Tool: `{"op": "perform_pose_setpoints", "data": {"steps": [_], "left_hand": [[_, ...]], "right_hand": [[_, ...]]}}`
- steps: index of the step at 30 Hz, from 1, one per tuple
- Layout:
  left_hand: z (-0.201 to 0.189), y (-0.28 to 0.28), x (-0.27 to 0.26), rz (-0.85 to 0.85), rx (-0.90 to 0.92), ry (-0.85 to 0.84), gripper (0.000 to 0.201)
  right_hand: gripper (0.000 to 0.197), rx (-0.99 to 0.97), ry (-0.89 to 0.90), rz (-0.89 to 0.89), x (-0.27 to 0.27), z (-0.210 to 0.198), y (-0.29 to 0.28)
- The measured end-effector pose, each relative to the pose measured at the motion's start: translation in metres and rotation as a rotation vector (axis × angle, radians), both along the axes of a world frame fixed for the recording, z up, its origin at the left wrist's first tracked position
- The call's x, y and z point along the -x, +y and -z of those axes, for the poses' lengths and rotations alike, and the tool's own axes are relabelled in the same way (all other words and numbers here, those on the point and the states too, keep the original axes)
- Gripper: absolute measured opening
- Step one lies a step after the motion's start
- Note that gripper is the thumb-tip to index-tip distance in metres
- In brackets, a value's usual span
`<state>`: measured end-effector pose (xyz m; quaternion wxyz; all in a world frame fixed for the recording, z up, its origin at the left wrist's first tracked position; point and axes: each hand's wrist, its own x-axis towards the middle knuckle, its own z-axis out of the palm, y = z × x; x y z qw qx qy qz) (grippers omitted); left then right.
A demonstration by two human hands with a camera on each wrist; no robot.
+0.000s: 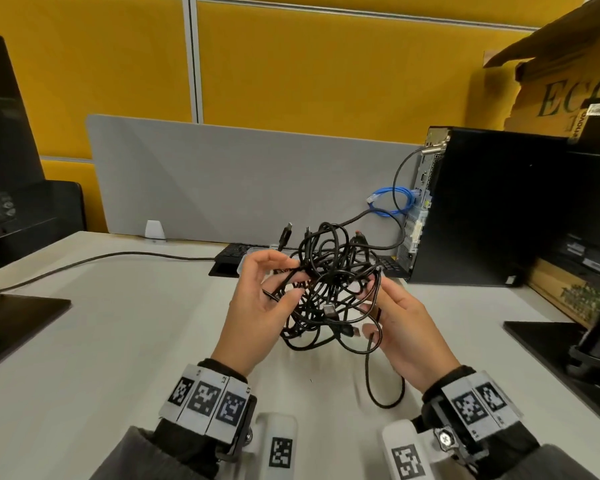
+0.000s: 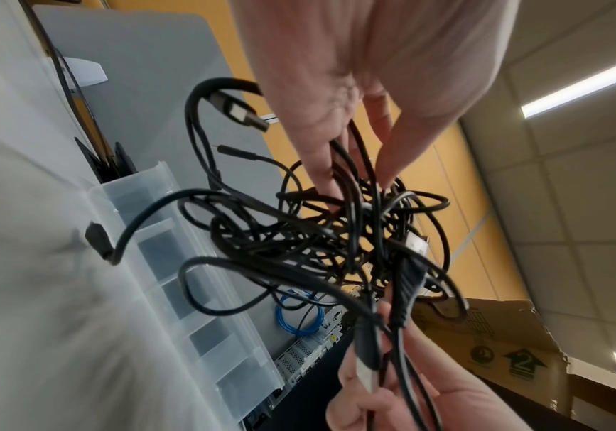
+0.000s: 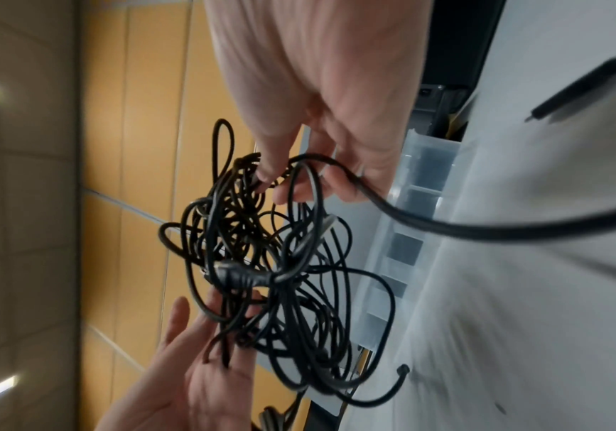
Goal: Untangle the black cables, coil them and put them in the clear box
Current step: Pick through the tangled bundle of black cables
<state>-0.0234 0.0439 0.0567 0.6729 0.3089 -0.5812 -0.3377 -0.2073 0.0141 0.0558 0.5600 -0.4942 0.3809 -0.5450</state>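
Note:
A tangled ball of black cables (image 1: 326, 289) with several USB plugs hangs above the white desk (image 1: 118, 341) between my two hands. My left hand (image 1: 291, 278) pinches strands on its left side with thumb and curled fingers (image 2: 321, 163). On the right side my right hand (image 1: 368, 306) grips other strands, its fingers (image 3: 280, 163) curled round them. One loop (image 1: 385, 386) trails down onto the desk by my right wrist. The clear box (image 2: 188, 291), divided into compartments, stands behind the tangle; in the head view only its corner (image 1: 248, 258) shows past my left hand.
A black computer tower (image 1: 482, 209) with a blue network cable (image 1: 395, 202) stands at the back right, under a cardboard box (image 1: 568, 81). A keyboard (image 1: 232, 252) lies behind the clear box. Monitor bases sit at the left (image 1: 14, 317) and right (image 1: 551, 344). A grey partition (image 1: 239, 174) closes the back.

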Motion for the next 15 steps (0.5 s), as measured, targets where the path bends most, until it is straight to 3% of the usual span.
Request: {"op": "perform_pose_setpoints", "data": {"steps": [5,12,15], "left_hand": [[-0.0012,0.0011,-0.0009,-0.096,0.004,-0.041,0.047],[-0.0007,0.003,0.0,-0.125,-0.013,-0.159,0.051],[-0.0006,0.0024,-0.0001,-0.106,-0.025,-0.147,0.051]], "right_hand": [[0.02,0.082,0.114,0.043,-0.0023,-0.0008,0.0008],[0.027,0.54,0.409,0.194,-0.0076,-0.0036,0.0031],[0.023,0.566,0.556,0.17,-0.0073,-0.0072,-0.0006]]}}
